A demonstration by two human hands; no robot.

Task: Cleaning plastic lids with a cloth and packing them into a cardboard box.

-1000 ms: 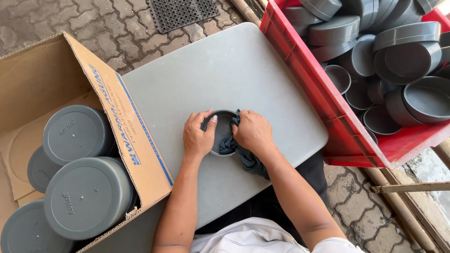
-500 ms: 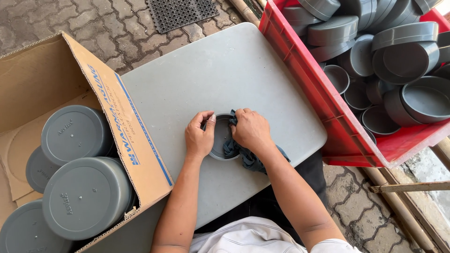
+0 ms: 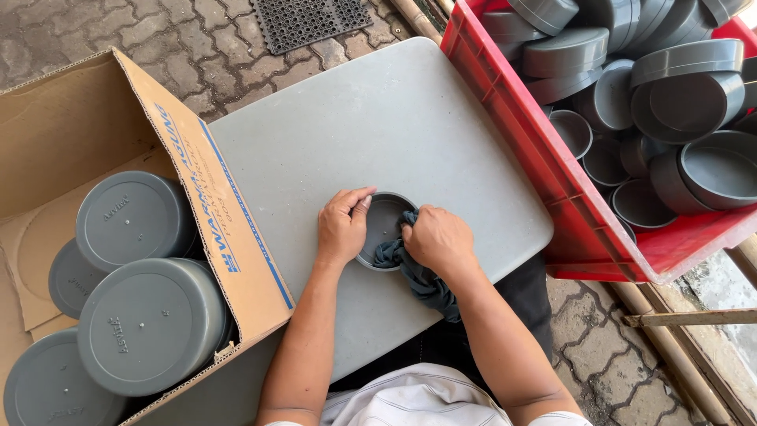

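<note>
- Head view, centre: a round, shallow grey plastic cap [image 3: 384, 229] lies open side up on the grey rectangular table top [image 3: 378, 126], near the table's front edge.
- Left hand [image 3: 341, 227]: rests on the cap's left rim, fingers curled over the edge and closed on it, steadying the cap against the table.
- Right hand [image 3: 438, 239]: sits at the cap's right rim, fingers closed around a bunched dark blue-grey cloth [image 3: 418, 272]; part of the cloth lies inside the cap, and the rest trails toward the table's front edge.
- Left of the table: an open brown cardboard box [image 3: 71, 134] holds stacked grey round caps [image 3: 150, 323], their flat faces up; one box flap leans against the table's left edge.
- Right of the table: a red plastic crate [image 3: 536, 150] touches the table's right edge and is filled with loose grey caps [image 3: 686, 95], lying at mixed angles.
- Beneath the table: grey paving stones [image 3: 118, 31] and a black grid mat [image 3: 311, 20].
</note>
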